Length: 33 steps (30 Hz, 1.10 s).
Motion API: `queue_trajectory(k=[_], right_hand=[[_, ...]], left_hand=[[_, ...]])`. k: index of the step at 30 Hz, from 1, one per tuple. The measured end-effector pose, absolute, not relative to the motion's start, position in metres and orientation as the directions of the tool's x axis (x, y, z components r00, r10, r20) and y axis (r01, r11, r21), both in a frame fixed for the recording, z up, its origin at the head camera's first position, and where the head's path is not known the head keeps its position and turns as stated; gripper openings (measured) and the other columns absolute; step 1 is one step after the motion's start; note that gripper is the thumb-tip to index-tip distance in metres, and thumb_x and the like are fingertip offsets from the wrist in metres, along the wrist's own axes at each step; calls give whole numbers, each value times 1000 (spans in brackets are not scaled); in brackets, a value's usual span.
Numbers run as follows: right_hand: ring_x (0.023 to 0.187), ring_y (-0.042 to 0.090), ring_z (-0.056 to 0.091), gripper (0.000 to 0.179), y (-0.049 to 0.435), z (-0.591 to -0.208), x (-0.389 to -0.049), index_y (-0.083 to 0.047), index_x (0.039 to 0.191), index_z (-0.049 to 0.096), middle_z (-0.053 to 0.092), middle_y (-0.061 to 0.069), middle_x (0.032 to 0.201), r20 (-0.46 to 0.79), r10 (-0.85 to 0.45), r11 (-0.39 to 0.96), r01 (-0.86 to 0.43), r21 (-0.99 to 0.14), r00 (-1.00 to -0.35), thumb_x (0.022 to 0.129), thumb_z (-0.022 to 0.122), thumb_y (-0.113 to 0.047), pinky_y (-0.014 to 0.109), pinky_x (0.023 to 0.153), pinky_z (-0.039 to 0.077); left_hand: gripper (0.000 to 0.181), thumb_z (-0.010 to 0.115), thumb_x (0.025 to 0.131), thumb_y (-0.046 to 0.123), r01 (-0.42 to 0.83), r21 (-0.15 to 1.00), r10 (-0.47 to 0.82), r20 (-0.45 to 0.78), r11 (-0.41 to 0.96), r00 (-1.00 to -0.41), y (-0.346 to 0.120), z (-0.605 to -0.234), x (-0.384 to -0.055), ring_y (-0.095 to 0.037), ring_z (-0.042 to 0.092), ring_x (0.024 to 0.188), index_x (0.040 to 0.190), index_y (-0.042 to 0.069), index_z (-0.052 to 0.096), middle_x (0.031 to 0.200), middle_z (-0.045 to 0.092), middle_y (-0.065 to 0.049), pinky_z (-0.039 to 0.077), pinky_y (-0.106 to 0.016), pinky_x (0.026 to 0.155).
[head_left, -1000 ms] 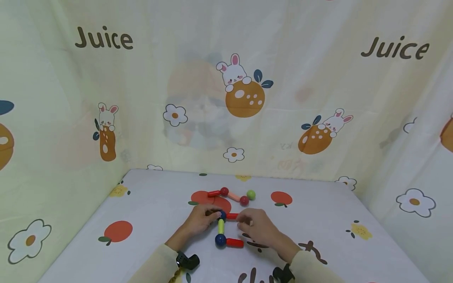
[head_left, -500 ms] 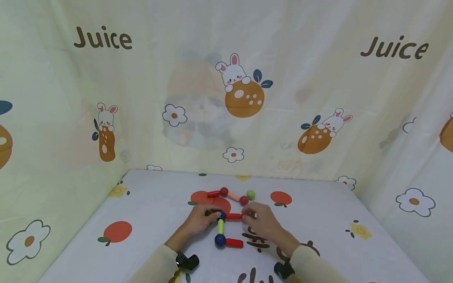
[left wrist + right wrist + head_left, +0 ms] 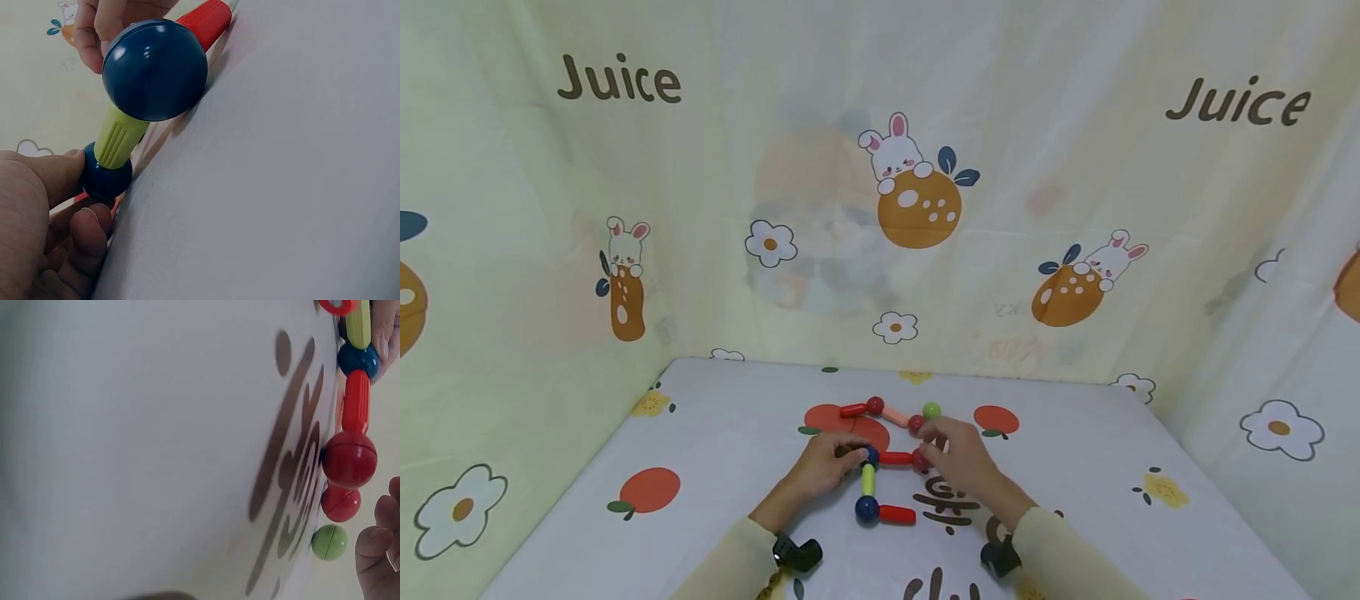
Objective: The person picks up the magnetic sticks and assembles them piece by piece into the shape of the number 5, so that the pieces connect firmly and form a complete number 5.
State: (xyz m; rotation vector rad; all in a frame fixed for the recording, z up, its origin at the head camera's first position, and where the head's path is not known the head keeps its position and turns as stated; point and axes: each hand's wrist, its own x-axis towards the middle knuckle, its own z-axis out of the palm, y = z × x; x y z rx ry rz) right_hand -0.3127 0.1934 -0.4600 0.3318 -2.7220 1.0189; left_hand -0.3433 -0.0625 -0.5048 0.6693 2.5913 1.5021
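My left hand [image 3: 823,467] pinches the far blue ball [image 3: 106,178] between thumb and fingers. From that ball a yellow-green rod [image 3: 868,481] runs toward me to a larger-looking blue ball [image 3: 155,70], which carries a red rod [image 3: 897,515] pointing right. Another red rod [image 3: 356,403] joins the pinched ball to a red ball [image 3: 350,459] on its right. Beside this red ball is my right hand [image 3: 958,458], fingers loosely bent; the right wrist view shows a gap between the fingertips and the ball.
Behind the hands lies a second chain: a red rod [image 3: 853,411], a red ball [image 3: 876,406], a pink rod [image 3: 895,417] and another red ball [image 3: 916,425]. A green ball [image 3: 932,411] sits at its right end. A printed cloth [image 3: 737,417] covers the table; a curtain stands behind.
My right hand has moved right along the far red rod and off its end, uncovering the red ball there. The left hand keeps its place on the blue ball.
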Motion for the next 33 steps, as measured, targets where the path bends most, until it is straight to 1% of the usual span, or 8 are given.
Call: queue_trajectory(k=[5,10,18,22,25,28,30,33], right_hand=[[78,17,56,15,195,-459,-323,-13,107,73,64,-5,88,256,-109,738,-251,-626,-960,92,74,-11,28,59,52],[79,17,55,15,199,-459,-336,-13,108,73,64,-4,91,234,-95,782,-218,-583,-967,93,72,-15,28,60,50],[83,18,55,17,205,-456,-353,-15,110,72,65,-2,97,204,-48,842,-150,-518,-978,94,71,-18,31,69,49],[90,20,56,21,204,-454,-358,-16,115,71,66,0,106,179,-47,863,-130,-488,-983,95,70,-21,36,78,52],[103,23,57,26,202,-453,-360,-14,120,69,65,4,115,169,-43,873,-119,-472,-985,95,71,-21,42,91,53],[117,26,54,34,200,-453,-363,-13,128,66,63,7,127,154,-40,884,-107,-455,-987,95,70,-22,48,101,50],[123,28,51,40,200,-453,-366,-15,134,63,59,7,136,134,-37,895,-93,-437,-990,96,70,-23,52,103,48],[125,28,48,47,198,-454,-369,-19,142,59,54,6,145,92,-42,909,-76,-410,-995,97,68,-22,54,102,48]], left_hand=[[32,67,99,26,336,841,406,155,425,-901,-63,-504,-344,-18,58,84,127,11,71,91,65,2,50,-27,68],[31,67,99,25,332,837,399,151,434,-904,-64,-504,-343,-18,58,83,127,12,71,90,64,1,50,-27,66],[33,67,99,26,322,850,401,146,417,-904,-63,-504,-342,-18,58,84,127,11,71,92,65,1,51,-27,66],[32,68,99,26,316,856,397,144,410,-906,-63,-505,-342,-18,58,82,127,11,71,90,64,0,51,-26,65],[31,67,99,26,317,856,398,145,409,-906,-64,-505,-342,-18,58,82,126,12,72,91,65,1,51,-26,64],[31,67,99,27,321,855,401,149,407,-904,-64,-505,-343,-18,58,81,126,12,72,92,66,2,51,-27,64],[32,67,99,27,321,856,403,148,405,-903,-64,-505,-343,-18,59,79,127,12,72,91,66,1,51,-27,63],[32,66,99,28,325,853,404,151,407,-902,-64,-504,-342,-18,59,79,127,12,71,91,66,2,52,-27,64]])
